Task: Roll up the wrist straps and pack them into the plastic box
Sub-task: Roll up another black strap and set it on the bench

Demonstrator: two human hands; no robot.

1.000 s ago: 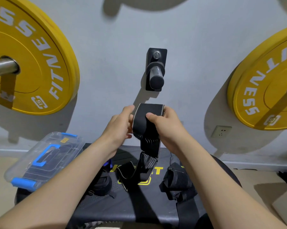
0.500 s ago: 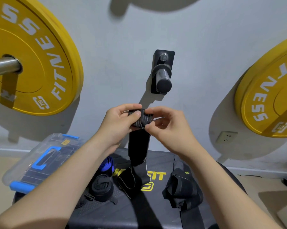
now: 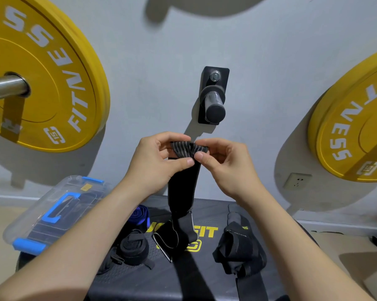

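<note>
Both left hand (image 3: 155, 162) and right hand (image 3: 227, 165) pinch wrist strap (image 3: 182, 185), top apparently rolled

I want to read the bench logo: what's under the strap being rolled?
The wrist strap ends on the black bench, lying across its yellow lettering. "IT" shows at right; the middle letters are covered.
</note>
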